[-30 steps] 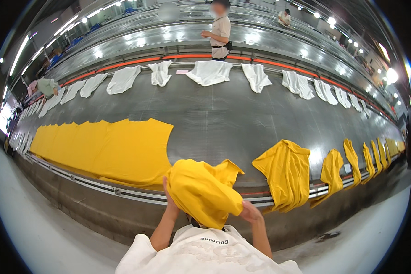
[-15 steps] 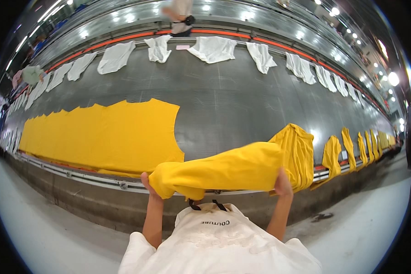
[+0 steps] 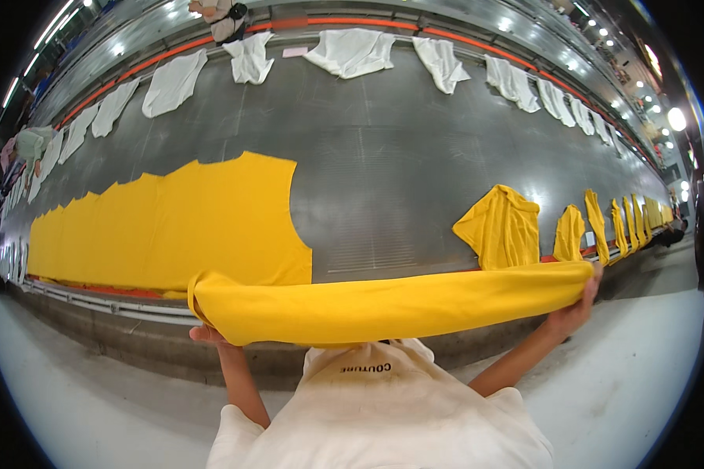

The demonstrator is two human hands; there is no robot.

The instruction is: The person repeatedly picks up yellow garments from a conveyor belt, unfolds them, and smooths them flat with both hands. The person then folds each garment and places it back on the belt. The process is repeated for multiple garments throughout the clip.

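Observation:
A yellow fabric piece (image 3: 391,306) is stretched lengthwise in front of my chest, at the near edge of the long grey table. My left hand (image 3: 213,334) holds its left end from below, where the cloth curls over in a fold; most of those fingers are behind it. The right end is gripped by my right hand (image 3: 577,311), out to the side with the arm extended. Beyond my left hand, several yellow garment panels (image 3: 211,211) lie flat in an overlapping row. A crumpled yellow piece (image 3: 504,227) hangs over the table's near edge, left of my right hand.
The grey table surface (image 3: 375,148) spans the view. White cloth pieces (image 3: 350,53) line its far edge beside an orange rail (image 3: 156,60). More yellow pieces (image 3: 569,234) drape along the near edge at right. A person (image 3: 225,17) stands across the table; another person (image 3: 33,144) is at far left.
My hands have moved apart, the right one far to the right, pulling the held fabric out long and straight. The view has shifted, and the crumpled yellow piece behind is more exposed.

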